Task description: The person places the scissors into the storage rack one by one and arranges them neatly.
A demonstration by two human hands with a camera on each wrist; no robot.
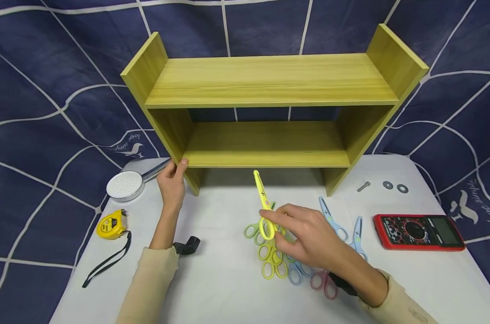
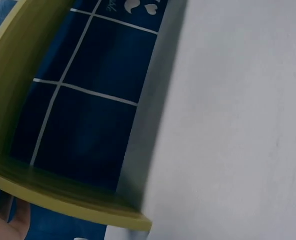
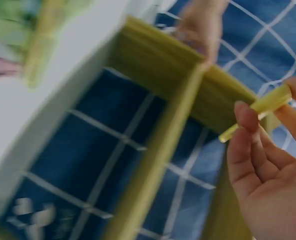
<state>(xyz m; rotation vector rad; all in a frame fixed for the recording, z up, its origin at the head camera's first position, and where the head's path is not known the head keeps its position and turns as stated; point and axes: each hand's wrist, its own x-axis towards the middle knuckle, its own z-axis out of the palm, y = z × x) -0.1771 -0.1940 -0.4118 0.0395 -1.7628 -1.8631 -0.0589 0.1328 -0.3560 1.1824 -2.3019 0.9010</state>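
A two-tier wooden shelf [image 1: 269, 157] stands at the back of the table. My left hand [image 1: 173, 186] grips its left side panel by the lower board, thumb on the front edge; the left wrist view catches only part of that hand [image 2: 7, 222] at the corner. In front of the shelf, my right hand [image 1: 311, 231] pinches yellow scissors [image 1: 261, 189] by the handle loops, blades pointing up. The right wrist view shows the same yellow scissors [image 3: 273, 101] between thumb and fingers. Below lie several more scissors: green, yellow, pink [image 1: 316, 281] and blue [image 1: 328, 212], partly hidden by the right hand.
At left lie a shower head [image 1: 125, 185], a yellow tape measure [image 1: 112, 225] with black strap, and a black object [image 1: 188, 245] beside the left forearm. At right are a bolt [image 1: 364, 186], two washers [image 1: 388, 185] and a red multimeter [image 1: 419, 232]. Blue checked cloth [image 1: 46, 202] hangs around the table.
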